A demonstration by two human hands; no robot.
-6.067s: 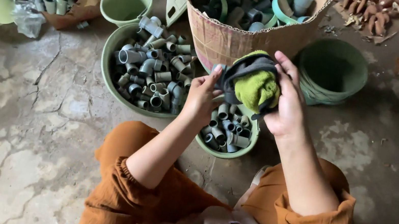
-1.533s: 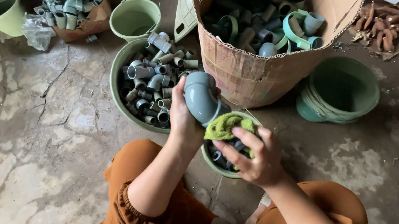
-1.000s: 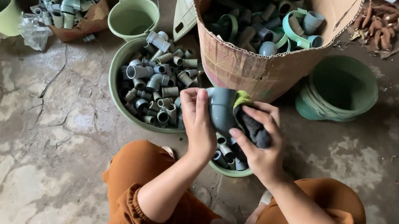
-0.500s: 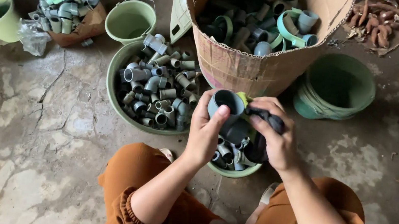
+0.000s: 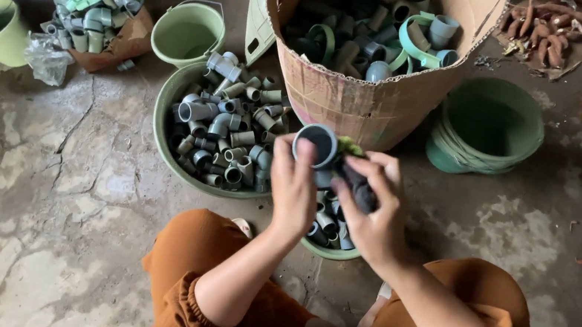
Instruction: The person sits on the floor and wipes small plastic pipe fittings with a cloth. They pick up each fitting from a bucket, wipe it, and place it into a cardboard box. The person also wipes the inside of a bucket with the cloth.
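Grey plastic pipe elbow, open mouth upward, is gripped in the left hand just above the small green basin of fittings and is judged mid-wipe, the right hand pressing a dark-and-green cloth against it; turning to an unwiped face is called for.

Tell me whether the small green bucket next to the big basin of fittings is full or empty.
Empty. The small green bucket stands upright beside the basin of pipe fittings, and its bare inside wall and bottom show.
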